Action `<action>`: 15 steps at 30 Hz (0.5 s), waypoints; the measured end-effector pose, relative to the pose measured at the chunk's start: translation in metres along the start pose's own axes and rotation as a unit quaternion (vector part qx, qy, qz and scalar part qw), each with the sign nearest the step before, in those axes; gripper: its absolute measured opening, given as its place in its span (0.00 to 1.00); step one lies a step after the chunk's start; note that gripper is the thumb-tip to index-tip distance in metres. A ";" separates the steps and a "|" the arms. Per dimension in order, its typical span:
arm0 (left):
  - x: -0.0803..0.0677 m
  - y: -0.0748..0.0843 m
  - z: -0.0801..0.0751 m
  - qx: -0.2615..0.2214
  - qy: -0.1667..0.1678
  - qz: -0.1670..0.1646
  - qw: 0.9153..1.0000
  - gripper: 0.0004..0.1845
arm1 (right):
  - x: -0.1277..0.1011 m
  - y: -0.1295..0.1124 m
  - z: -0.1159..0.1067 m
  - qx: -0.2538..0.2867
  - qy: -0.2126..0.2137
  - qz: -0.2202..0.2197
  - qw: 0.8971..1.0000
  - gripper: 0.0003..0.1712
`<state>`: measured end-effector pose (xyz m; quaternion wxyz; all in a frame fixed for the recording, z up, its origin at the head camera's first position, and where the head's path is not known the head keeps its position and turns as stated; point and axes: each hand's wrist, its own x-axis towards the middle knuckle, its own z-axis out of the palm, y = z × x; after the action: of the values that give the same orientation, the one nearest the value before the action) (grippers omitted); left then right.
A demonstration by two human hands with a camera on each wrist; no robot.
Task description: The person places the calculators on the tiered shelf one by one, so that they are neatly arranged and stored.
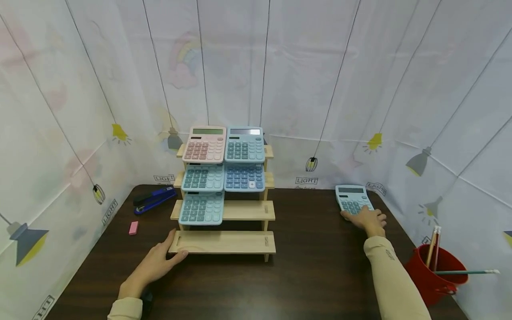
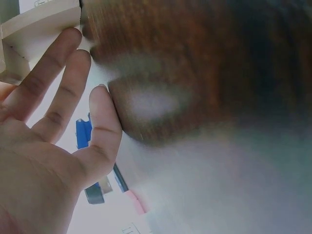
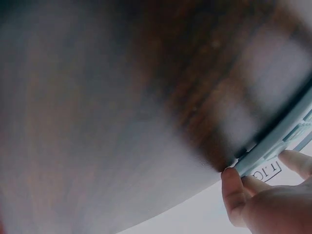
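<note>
My right hand [image 1: 367, 220] grips the lower end of a light blue calculator [image 1: 351, 192] at the right back of the table. In the right wrist view, fingertips [image 3: 233, 183] meet the calculator's edge [image 3: 273, 141]. My left hand [image 1: 154, 265] touches the left end of the lowest shelf [image 1: 226, 242] of a stepped wooden rack, thumb along the front, fingers extended. On the rack's top step lie a pink calculator [image 1: 205, 144] and a light blue one [image 1: 245, 145]. Below are a teal calculator [image 1: 202, 178], a darker blue one [image 1: 244, 178] and another teal one [image 1: 201, 209].
A blue stapler [image 1: 155, 200] and a pink eraser [image 1: 134, 228] lie left of the rack. At the right front stands a red bucket [image 1: 432, 284] with pencils, one sticking out sideways. Printed white cloth [image 1: 304, 89] surrounds the table at the back and sides.
</note>
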<state>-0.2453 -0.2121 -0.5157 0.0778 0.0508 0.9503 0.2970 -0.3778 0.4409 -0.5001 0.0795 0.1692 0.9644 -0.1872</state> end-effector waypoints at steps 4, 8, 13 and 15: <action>0.000 0.001 -0.001 -0.001 0.001 0.000 1.000 0.55 | -0.004 -0.002 -0.002 0.004 -0.012 0.010 1.000 0.68; 0.000 0.001 0.000 0.001 -0.002 0.002 1.000 0.55 | -0.009 -0.003 0.000 -0.003 -0.019 0.019 1.000 0.67; -0.001 0.000 0.000 0.004 -0.001 0.006 1.000 0.55 | -0.014 -0.004 0.004 -0.023 -0.004 0.009 1.000 0.67; -0.001 0.001 -0.001 0.002 0.000 0.008 1.000 0.55 | -0.016 -0.005 0.005 -0.026 0.004 0.006 1.000 0.67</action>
<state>-0.2449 -0.2118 -0.5144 0.0749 0.0584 0.9506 0.2955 -0.3638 0.4301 -0.4992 0.0812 0.1731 0.9683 -0.1607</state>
